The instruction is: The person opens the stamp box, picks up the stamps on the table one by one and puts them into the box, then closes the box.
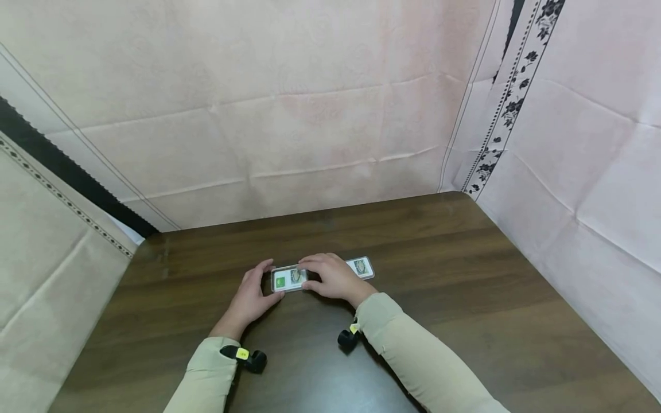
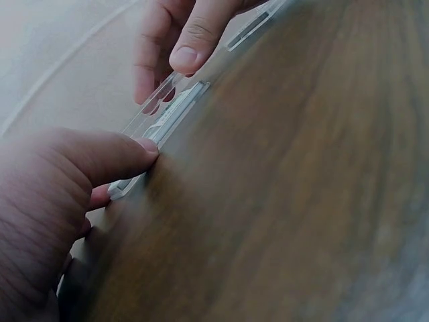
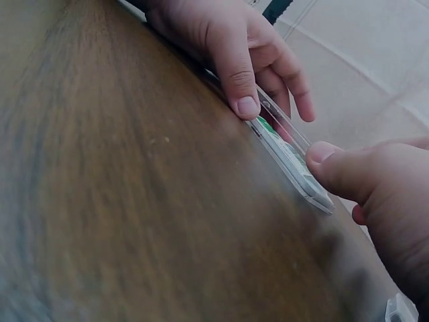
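Note:
A flat, clear plastic case [image 1: 287, 280] with a white insert, a green patch and a round printed picture lies on the table in the head view. My left hand [image 1: 253, 295] grips its left end, thumb on the near edge and fingers along the far side. With thumb and fingers, my right hand [image 1: 333, 276] pinches the clear lid [image 3: 285, 124] near the other end. That lid stands at a slant above the white insert [image 2: 175, 111] in both wrist views. A second, similar case [image 1: 362, 267] lies to the right, partly hidden behind my right hand.
The dark wooden table [image 1: 289, 367] has its far edge against a pale cloth hanging [image 1: 310, 143]. More cloth [image 1: 594, 189] with a black floral border hangs along the right side. Dark wrist cameras [image 1: 255, 362] sit at both sleeve cuffs, close to the tabletop.

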{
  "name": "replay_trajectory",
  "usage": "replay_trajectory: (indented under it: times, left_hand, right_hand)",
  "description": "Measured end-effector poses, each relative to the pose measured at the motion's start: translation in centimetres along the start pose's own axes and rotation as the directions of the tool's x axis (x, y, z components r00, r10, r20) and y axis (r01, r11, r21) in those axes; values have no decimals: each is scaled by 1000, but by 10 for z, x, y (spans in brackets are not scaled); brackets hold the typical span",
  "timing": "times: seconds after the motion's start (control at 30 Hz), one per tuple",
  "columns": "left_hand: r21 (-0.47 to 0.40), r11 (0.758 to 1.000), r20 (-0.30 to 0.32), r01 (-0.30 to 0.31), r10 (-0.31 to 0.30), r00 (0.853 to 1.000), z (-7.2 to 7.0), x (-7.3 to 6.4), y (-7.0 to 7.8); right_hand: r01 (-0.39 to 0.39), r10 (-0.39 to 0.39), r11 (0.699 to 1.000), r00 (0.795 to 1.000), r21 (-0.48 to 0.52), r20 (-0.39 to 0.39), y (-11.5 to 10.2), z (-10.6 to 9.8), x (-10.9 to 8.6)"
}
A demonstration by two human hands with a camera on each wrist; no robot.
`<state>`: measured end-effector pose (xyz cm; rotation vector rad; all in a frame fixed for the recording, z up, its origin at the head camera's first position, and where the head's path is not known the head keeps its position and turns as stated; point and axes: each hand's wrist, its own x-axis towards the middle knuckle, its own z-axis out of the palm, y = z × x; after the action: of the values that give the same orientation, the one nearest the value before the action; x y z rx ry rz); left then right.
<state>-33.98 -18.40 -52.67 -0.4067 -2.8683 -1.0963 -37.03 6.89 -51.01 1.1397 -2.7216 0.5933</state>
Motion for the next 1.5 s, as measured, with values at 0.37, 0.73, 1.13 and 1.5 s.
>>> replay_trajectory:
  times: [0.37,0.73,1.13,1.5]
  left_hand:
    - [16,1000,-2,-12,12,1000,1,-1,-2]
    - [18,1000,-1,-12,12,1000,1,0,-1]
    - [17,1000,11,-9,9,1000,0,-1,0]
    - [143,989,-8,-47,49,999,-1,-2,3]
  right_hand:
    - [-12,12,999,1000,-32,4,2,2,0]
    - [2,-1,996,1000,-93,12,2,2,-1]
    - [36,-36,993,999,-111,8,5,7,1]
    - [-55,62,981,998,-188,31,-5,6,7]
